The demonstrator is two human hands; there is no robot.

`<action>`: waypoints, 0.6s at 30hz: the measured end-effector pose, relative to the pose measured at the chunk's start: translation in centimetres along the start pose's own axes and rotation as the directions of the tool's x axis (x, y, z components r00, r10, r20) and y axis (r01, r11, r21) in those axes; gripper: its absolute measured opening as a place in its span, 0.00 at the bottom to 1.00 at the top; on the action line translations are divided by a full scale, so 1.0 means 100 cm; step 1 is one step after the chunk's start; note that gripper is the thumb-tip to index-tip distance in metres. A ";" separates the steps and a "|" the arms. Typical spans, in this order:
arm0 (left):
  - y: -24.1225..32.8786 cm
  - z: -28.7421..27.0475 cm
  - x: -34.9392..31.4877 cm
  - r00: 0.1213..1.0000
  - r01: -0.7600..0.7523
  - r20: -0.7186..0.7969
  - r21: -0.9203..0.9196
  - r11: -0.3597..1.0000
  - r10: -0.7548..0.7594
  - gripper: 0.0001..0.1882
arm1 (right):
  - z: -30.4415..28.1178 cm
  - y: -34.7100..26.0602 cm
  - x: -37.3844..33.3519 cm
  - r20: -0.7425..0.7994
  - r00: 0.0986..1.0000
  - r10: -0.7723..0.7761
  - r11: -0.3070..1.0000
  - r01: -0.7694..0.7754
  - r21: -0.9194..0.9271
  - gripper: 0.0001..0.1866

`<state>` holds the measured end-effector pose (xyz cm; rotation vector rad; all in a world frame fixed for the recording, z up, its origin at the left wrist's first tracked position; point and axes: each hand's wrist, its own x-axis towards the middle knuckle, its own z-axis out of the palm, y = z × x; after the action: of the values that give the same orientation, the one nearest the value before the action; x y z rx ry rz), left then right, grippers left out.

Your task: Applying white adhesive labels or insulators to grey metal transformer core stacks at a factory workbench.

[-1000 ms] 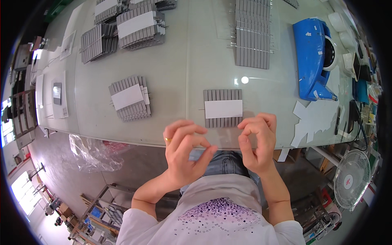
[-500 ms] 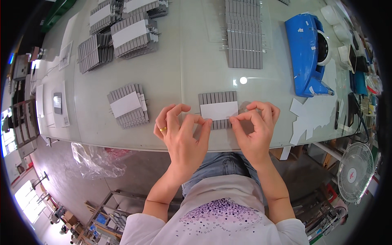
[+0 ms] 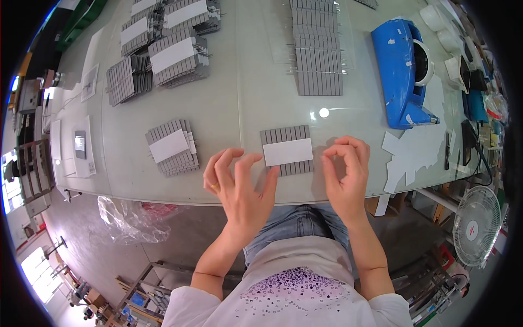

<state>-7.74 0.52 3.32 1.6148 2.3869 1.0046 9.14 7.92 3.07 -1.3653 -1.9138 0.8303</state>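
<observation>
Head view, panel: here lies the grey slatted panel (image 3: 286,170), a white strip (image 3: 288,152) across its middle, close to the near edge of the counter (image 3: 229,103) and right between the two hands.
Left hand: the left hand (image 3: 239,191) hangs at the panel's near left corner, grip open, thumb and forefinger well apart; the thumb tip overlaps the panel in view, though whether it touches cannot be told!
Right hand: over to the right hand (image 3: 347,182), just off the panel's right edge, grip loosely open, fingers curled, thumb and forefinger tips close, with bare counter between hand and panel.
Left side: a small stack (image 3: 169,145) of slatted pieces, white strip on top, sits toward the near left corner.
Far left corner: bigger piles (image 3: 173,56) crowd in, several wearing white strips.
Far edge: a long slatted stack (image 3: 318,60) reaches inward from there.
Right edge: a blue machine (image 3: 389,71) with a white-rimmed round opening, and nearer, jagged white paper (image 3: 406,155).
Beyond the near right corner: a white fan (image 3: 476,226).
</observation>
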 end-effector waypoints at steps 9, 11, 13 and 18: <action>-0.033 -0.017 -0.015 0.913 -0.406 0.139 0.206 0.890 0.384 0.22 | 0.017 -0.020 -0.027 0.176 0.940 -0.292 0.883 0.335 -0.327 0.23; -0.032 -0.016 -0.017 0.908 -0.417 0.153 0.221 0.882 0.391 0.22 | 0.024 -0.027 -0.031 0.207 0.934 -0.291 0.874 0.348 -0.340 0.23; -0.033 -0.015 -0.018 0.902 -0.429 0.166 0.232 0.873 0.399 0.21 | 0.027 -0.029 -0.035 0.237 0.927 -0.289 0.863 0.360 -0.355 0.23; -0.032 -0.015 -0.022 0.863 -0.503 0.249 0.359 0.786 0.439 0.24 | 0.029 -0.021 -0.041 0.272 0.916 -0.295 0.815 0.390 -0.428 0.23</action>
<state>-9.93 -2.81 2.06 2.4305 2.2370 0.3874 6.77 3.10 2.41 -1.1635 -2.5448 0.3264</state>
